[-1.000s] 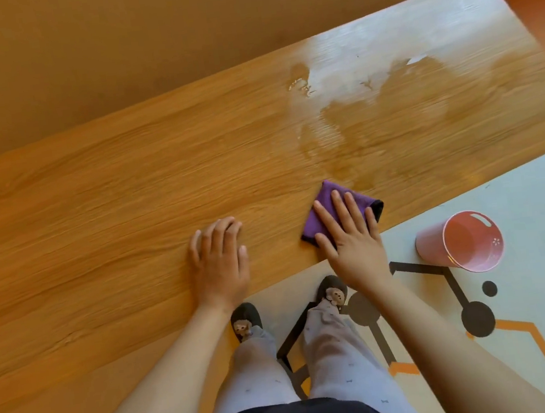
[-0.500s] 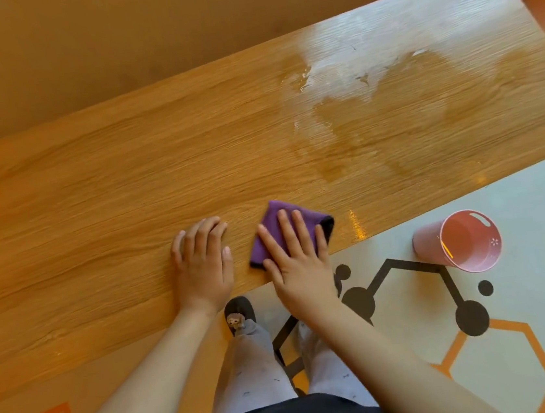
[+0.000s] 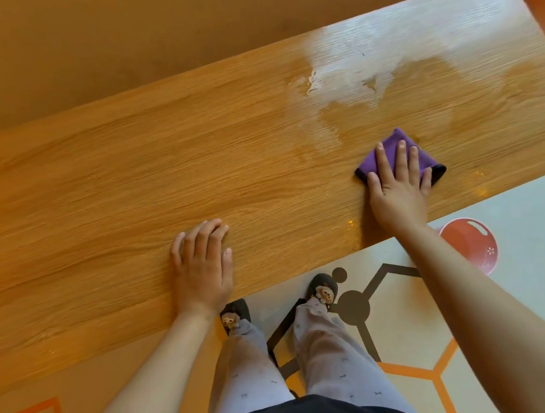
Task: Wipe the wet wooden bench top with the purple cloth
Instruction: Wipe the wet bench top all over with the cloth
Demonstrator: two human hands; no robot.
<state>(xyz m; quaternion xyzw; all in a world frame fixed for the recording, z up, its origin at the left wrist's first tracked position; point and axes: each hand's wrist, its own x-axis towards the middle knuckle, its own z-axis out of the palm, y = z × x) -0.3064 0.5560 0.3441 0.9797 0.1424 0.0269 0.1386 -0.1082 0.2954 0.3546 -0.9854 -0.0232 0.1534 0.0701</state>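
Both our hands rest on a long wooden bench top (image 3: pixel 125 175), seen from above through the head camera. Our right hand (image 3: pixel 398 188) lies flat with fingers spread wide, pressing down on a folded purple cloth (image 3: pixel 423 160) near the front edge of the bench, toward its right end. Corners of the cloth show beyond our fingertips and to the right of our little finger. Our left hand (image 3: pixel 201 267) lies palm down on bare wood, fingers loosely together, holding nothing, well apart from the cloth.

Farther back and to the right of the cloth, a wet patch (image 3: pixel 351 71) shines pale on the wood, with a darker damp area spreading below it toward the cloth.

Below the bench edge we see our legs in light patterned trousers (image 3: pixel 249 372) and dark slippers (image 3: pixel 323 289) on a floor mat (image 3: pixel 529 296) printed with hexagon lines. A pink cup (image 3: pixel 473 248) lies on the mat, partly hidden by our right forearm.
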